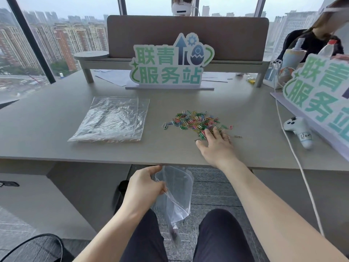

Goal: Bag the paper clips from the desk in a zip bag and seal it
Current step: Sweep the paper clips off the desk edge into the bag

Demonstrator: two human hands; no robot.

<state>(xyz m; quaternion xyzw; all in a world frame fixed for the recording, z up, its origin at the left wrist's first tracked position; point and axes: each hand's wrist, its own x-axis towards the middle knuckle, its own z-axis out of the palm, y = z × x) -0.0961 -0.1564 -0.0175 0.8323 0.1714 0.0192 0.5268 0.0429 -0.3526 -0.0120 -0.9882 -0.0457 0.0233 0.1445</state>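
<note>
1. Where the near edge of the table [94, 159] runs across the view, left hand [145, 186] below it, over the lap, pinching the mouth of a clear zip bag [175, 193] that hangs down between the knees; something dark and blurred in the bag's bottom corner, cannot tell what.
2. Right hand [215, 144] flat on the table just inside that edge, fingers spread and straight, fingertips touching the near side of the paper clips [194, 121].
3. Paper clips in a loose, many-coloured heap near the middle of the table, a few strays lying apart to the right and left.
4. Bare table between the heap and the near edge, and between the heap and a stack of spare clear bags [111, 120] to the left.
5. Behind the heap, well apart, a green-lettered sign [170, 63] standing in front of a low shelf [236, 63].
6. To the right, a white controller [298, 129], a white cable [294, 154] trailing over the edge, and a second sign [321, 91] crowding that side.
</note>
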